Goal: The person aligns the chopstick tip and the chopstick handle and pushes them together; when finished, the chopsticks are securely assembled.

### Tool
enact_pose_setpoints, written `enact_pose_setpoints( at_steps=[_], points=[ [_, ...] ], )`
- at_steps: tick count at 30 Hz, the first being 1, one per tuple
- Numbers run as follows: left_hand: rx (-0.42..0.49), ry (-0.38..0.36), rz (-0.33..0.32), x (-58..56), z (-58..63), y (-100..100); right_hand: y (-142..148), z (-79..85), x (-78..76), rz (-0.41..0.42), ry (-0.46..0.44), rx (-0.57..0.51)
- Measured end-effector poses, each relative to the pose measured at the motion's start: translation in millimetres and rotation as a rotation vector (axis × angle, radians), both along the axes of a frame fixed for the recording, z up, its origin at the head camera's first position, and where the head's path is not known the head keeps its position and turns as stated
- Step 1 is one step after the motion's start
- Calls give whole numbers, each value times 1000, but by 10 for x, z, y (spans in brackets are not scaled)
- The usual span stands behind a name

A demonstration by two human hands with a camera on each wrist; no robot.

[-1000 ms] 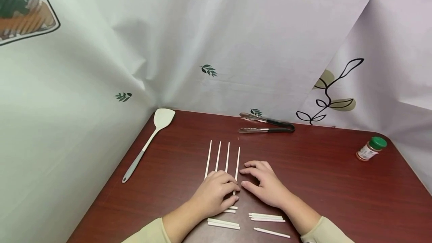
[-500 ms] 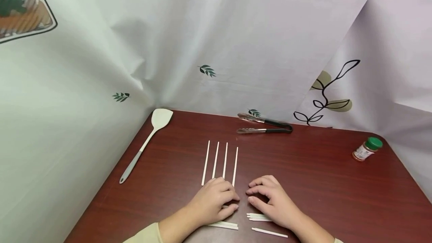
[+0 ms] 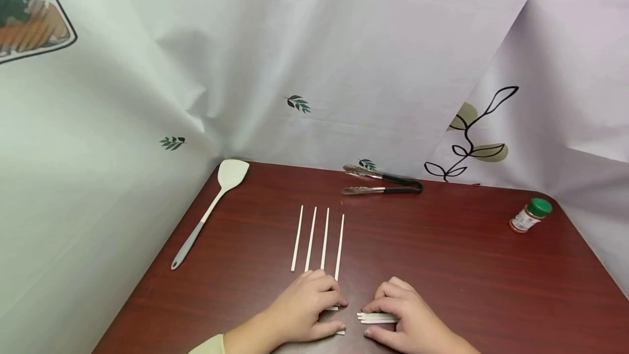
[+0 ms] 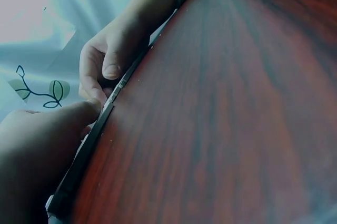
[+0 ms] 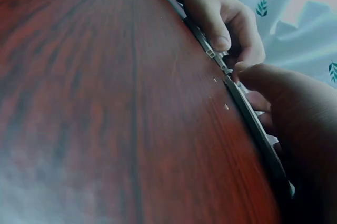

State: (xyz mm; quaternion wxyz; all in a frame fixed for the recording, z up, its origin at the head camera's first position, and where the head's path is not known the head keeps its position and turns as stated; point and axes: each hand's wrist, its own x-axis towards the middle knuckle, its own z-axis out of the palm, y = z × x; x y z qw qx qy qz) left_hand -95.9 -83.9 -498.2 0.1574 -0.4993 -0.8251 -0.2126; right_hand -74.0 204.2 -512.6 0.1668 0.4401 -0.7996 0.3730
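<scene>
Several long thin white sticks [image 3: 310,239] lie side by side on the table, pointing away from me. At their near ends is my left hand [image 3: 304,310], its bent fingers and thumb about short white sticks [image 3: 340,332], mostly hidden beneath it. Just to the right, my right hand [image 3: 405,318] has its index finger and thumb on either side of a small bundle of short white sticks [image 3: 377,318]. The two hands face each other, apart in the head view. In the left wrist view, the right hand's thumb [image 4: 111,70] shows over the table edge.
A white spatula with a grey handle [image 3: 189,245] lies at the left edge of the dark red table [image 3: 442,245]. Black-handled metal tongs [image 3: 388,184] rest at the back. A green-capped spice jar [image 3: 530,215] stands at the right. Patterned white cloth hangs behind.
Both hands have moved nearer to me. The left has come off the long sticks onto the short ones; the right has come down around the short bundle. The lone short stick is now hidden.
</scene>
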Motion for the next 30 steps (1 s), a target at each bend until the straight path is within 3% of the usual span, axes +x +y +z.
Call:
enact_pose_setpoints(
  at_steps=[6,16,23,30],
  points=[
    [21,36,24,20,3,-44,-29,-29,-11,10,44,-35],
    [33,16,41,34,9,-64,-24,-5,-25,-2,61,-29],
    [48,45,32,36,-1,-48,-28,19,-20,-8,32,-16],
    [49,8,39,50,16,-40,-17,32,-8,-31,-25,-1]
  ],
)
